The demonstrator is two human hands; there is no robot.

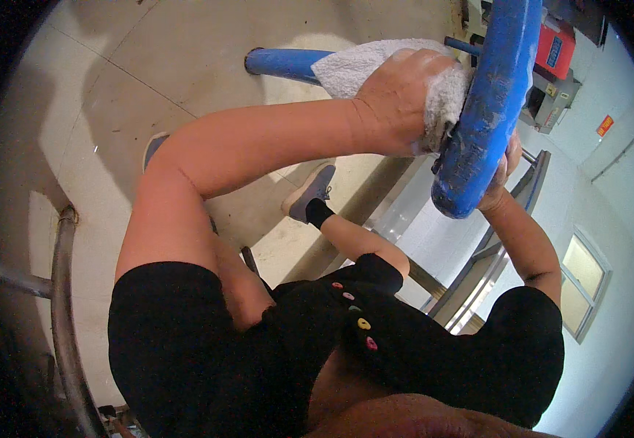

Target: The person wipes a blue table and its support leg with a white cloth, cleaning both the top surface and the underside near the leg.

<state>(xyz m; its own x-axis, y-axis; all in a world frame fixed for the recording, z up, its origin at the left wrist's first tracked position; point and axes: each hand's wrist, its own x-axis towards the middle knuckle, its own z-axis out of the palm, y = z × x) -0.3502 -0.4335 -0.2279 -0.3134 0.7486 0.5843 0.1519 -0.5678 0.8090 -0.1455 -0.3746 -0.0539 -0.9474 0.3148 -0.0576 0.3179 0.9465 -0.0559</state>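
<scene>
My left hand (399,101) grips a bunched white terry cloth (344,70), greyed where it meets the scuffed side of a thick blue tube (484,126). Dark marks and worn paint show along that tube, whose rounded end (455,202) points towards me. On the tube's far side is my right hand (502,175), its fingers wrapped around it near this end; the tube hides most of the palm. Behind the cloth, a second blue tube (284,63) sticks out, with a dark rim at its end. How the two tubes join is hidden.
Below lies a tiled floor (130,82). A bent metal tube frame (65,263) stands at the left. To the right are a metal-framed structure (492,246), a red box (556,52) bearing writing, a grey case (555,101) and a wall with a window (585,279).
</scene>
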